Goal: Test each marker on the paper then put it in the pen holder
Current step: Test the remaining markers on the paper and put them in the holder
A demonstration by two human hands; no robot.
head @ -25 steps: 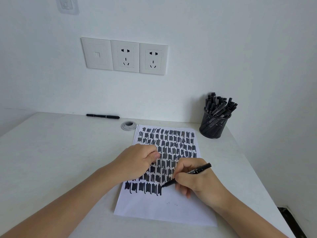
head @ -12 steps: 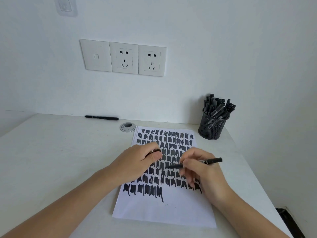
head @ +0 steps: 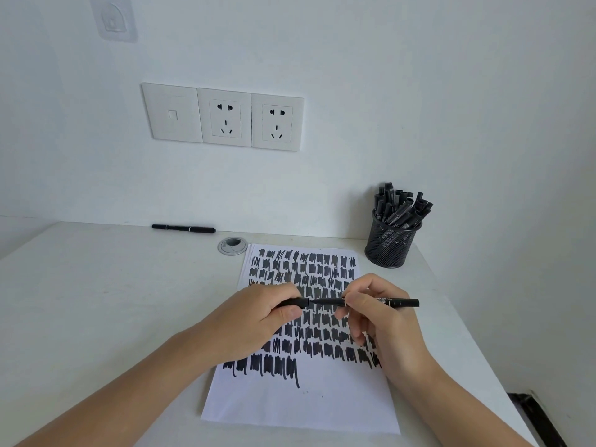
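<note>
A white sheet of paper [head: 306,404] covered with rows of black scribbles lies on the desk in front of me. Above it my right hand [head: 379,317] holds a black marker [head: 400,302] level, its tip end pointing left. My left hand [head: 254,317] grips the marker's cap [head: 292,303], which meets the marker's tip end between the two hands. A black mesh pen holder [head: 388,245] packed with several black markers stands at the back right. One more black marker [head: 183,228] lies by the wall at the back left.
A round grey cable grommet [head: 233,246] sits in the desk just behind the paper's top left corner. Wall sockets [head: 225,117] are mounted above. The desk's right edge [head: 477,333] runs close to my right forearm, with a dark gap below.
My right hand lifted the marker off the bottom row of scribbles and turned it level. My left hand rose from the paper and brought the cap onto the marker's tip end.
</note>
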